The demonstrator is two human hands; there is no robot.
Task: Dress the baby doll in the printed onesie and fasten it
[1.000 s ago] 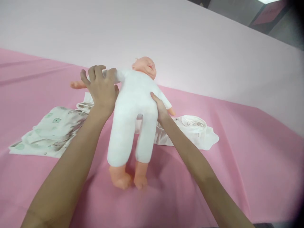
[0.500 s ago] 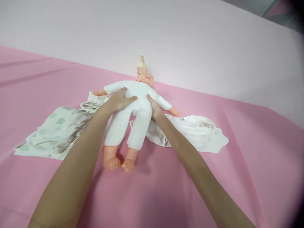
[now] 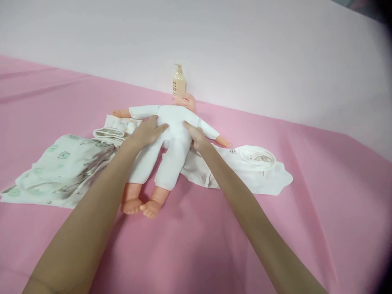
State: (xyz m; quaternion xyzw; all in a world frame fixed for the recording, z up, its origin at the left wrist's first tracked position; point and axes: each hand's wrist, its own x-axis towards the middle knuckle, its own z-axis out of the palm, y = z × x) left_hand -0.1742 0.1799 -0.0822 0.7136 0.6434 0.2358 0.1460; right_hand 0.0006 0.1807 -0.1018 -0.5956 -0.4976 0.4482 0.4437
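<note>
A baby doll with a white cloth body lies on its back, arms spread, head away from me and bare feet toward me. My left hand grips one side of its torso, thumb across the belly and the other fingers along the flank. On the opposite side my right hand holds the waist, thumb on top and fingers partly hidden beneath. Printed baby clothes lie folded by my left forearm. White baby clothes are spread beside my right wrist, partly behind the doll's leg.
A cream pump bottle stands just behind the doll's head, against the pale wall. Pink cloth with some creases covers the surface under everything.
Both hands keep their hold on the doll. The doll's legs and feet have swung somewhat to the left. The whole view has shifted slightly.
</note>
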